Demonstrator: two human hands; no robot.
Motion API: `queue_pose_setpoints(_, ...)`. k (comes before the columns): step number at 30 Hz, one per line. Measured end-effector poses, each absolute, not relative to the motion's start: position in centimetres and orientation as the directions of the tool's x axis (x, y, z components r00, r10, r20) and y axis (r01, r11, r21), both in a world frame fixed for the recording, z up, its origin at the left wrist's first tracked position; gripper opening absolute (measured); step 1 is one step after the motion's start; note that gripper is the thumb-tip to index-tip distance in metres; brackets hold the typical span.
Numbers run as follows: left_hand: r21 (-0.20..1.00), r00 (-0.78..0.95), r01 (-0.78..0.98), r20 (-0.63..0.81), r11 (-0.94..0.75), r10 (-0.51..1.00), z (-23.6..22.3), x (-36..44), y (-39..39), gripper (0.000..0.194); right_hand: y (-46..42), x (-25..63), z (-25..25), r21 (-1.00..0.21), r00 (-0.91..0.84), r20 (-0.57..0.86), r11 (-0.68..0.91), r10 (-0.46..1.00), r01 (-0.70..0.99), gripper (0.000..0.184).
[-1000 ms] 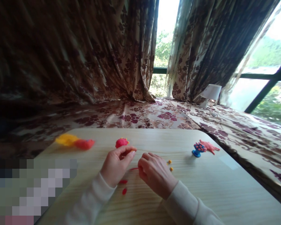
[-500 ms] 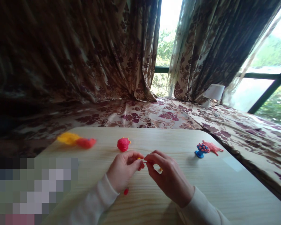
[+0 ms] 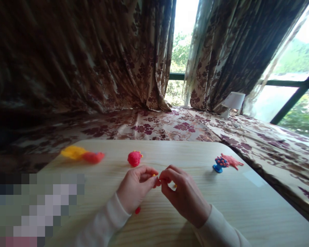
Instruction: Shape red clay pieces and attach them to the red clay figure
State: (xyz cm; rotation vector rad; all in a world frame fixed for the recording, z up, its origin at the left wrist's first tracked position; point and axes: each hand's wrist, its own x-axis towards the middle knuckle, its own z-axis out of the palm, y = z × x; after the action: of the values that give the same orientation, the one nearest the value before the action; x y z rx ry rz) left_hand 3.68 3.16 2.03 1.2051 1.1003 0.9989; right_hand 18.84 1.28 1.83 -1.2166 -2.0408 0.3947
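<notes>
My left hand [image 3: 134, 188] pinches a small yellow piece of modelling clay [image 3: 153, 175] between thumb and forefinger. Close against it, my right hand [image 3: 186, 193] is closed at the fingertips on a thin red clay strip, mostly hidden by the fingers. Red clay [image 3: 158, 182] shows just below the left fingertips; whether it is held or lies behind them I cannot tell. A red oval clay piece [image 3: 137, 210] lies on the table by my left wrist. Beyond my left hand sits a pinkish-red clay ball [image 3: 134, 159] with small yellow bits on it.
A yellow lump [image 3: 73, 153] and a red lump [image 3: 93, 157] lie at the table's back left. To the right stands a blue clay cup shape [image 3: 217, 168] topped with pink dots, beside a flat pink clay piece [image 3: 232, 161]. Yellow bits [image 3: 175, 186] show behind my right hand.
My right hand has lifted the thin red strip from the table and brought it to the yellow piece in my left hand. My left hand has moved slightly right and nearer me.
</notes>
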Motion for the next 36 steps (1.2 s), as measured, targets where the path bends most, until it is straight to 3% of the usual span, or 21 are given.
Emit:
queue_pose_setpoints(5, 0.994, 0.202, 0.072, -0.091, 0.078, 0.975, 1.9, 3.7, 3.1, 0.019, 1.5, 19.2, 1.6, -0.592, -0.195, 0.445, 0.451, 0.874, 0.668, 0.012)
queue_pose_setpoints(10, 0.882, 0.165, 0.46, 0.025, -0.099, 0.986, 0.9, 3.2, 2.9, 0.011, 2.1, 19.9, 1.0, -0.616, -0.157, 0.449, 0.432, 0.88, 0.659, 0.016)
queue_pose_setpoints(13, 0.821, 0.185, 0.543, 0.09, -0.178, 0.979, 0.7, 3.0, 2.8, 0.007, 2.2, 19.9, 0.8, -0.626, -0.172, 0.439, 0.438, 0.882, 0.645, 0.019)
queue_pose_setpoints(17, 0.839, 0.181, 0.492, 0.162, -0.232, 0.97, 0.8, 3.0, 3.1, 0.016, 2.0, 19.5, 0.7, -0.634, -0.202, 0.423, 0.449, 0.883, 0.63, 0.021)
queue_pose_setpoints(26, 0.97, 0.133, 0.237, 0.015, -0.047, 0.991, 1.0, 3.5, 3.4, 0.018, 1.7, 19.0, 0.8, -0.696, -0.163, 0.449, 0.459, 0.878, 0.552, 0.014)
queue_pose_setpoints(36, 0.941, 0.141, 0.315, 0.079, -0.12, 0.987, 1.2, 3.5, 3.0, 0.013, 1.5, 18.4, 0.8, -0.701, -0.176, 0.555, 0.571, 0.813, 0.427, 0.016)
